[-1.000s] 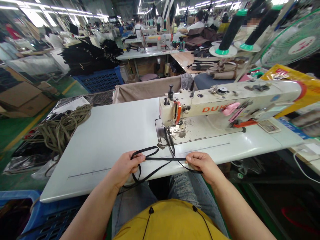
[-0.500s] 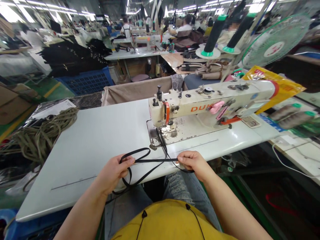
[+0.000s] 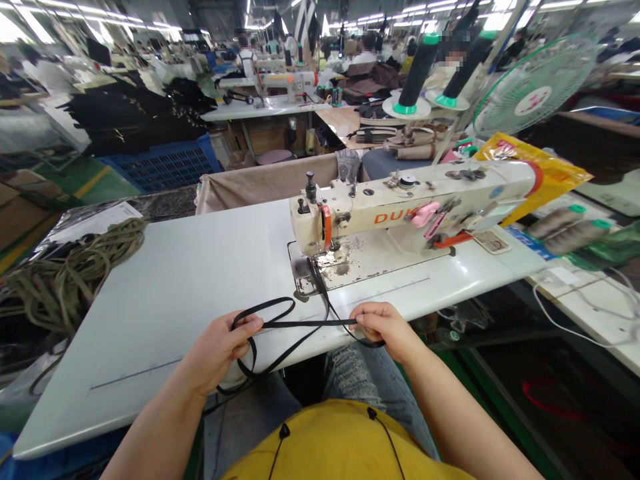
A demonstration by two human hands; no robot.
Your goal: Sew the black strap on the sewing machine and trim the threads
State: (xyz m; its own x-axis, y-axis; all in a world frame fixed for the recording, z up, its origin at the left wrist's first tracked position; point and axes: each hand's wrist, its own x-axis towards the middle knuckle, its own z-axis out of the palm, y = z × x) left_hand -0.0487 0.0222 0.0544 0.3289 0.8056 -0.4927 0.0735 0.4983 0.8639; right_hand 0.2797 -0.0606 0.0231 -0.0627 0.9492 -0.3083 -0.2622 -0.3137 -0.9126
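Note:
A narrow black strap [image 3: 305, 324] is stretched nearly level between my two hands, above the front edge of the sewing table [image 3: 210, 260]. My left hand [image 3: 233, 340] pinches one end of this stretch, with a loop standing up beyond the fingers and more strap hanging below toward my lap. At the other end my right hand [image 3: 375, 322] is closed on the strap between thumb and fingers. Further lengths of it run up to the needle area of the sewing machine [image 3: 415, 207], whose presser foot partly hides where they end.
A tangled pile of olive straps [image 3: 95, 260] lies at the table's left end. Black thread cones [image 3: 419, 73] and a fan [image 3: 535, 93] stand behind the machine. A blue crate [image 3: 165, 163] with dark fabric is at the back left. Other people sit farther off.
My left hand has shifted slightly left, drawing the strap between the hands a little longer. The whole view has also moved slightly; my right hand keeps its grip.

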